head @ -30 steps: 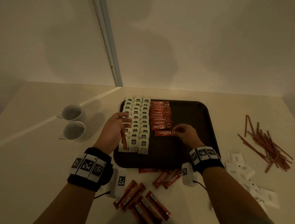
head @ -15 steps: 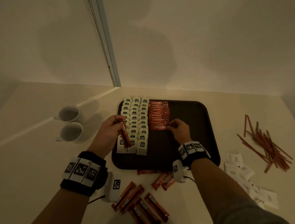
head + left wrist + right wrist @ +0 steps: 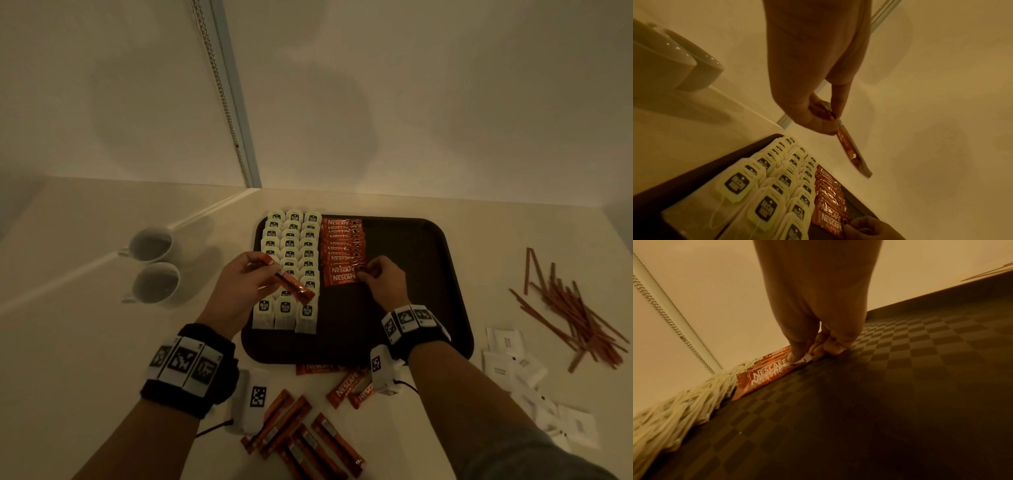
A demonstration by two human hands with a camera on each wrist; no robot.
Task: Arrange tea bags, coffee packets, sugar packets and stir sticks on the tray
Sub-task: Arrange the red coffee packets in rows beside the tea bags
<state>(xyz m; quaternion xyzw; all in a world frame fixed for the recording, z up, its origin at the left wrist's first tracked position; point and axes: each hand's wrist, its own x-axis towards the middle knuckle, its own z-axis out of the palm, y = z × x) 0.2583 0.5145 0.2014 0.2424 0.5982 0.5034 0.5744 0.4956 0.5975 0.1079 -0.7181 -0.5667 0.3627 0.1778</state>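
Note:
A dark tray holds three rows of white tea bags and, beside them, an overlapping column of red coffee packets. My right hand rests low on the tray and pinches the right end of the column's nearest packet between thumb and fingertips. My left hand hovers over the tea bags and pinches the top end of a slim red coffee packet, which slants down to the right. In the left wrist view this held packet hangs clear of the tray.
Loose coffee packets lie in front of the tray, and a few more at its near edge. Red stir sticks and white sugar packets lie to the right. Two white cups stand to the left. A wall rises behind the tray.
My right hand slid the nearest coffee packet up against the column. The packet in my left hand swung from hanging straight down to slanting right.

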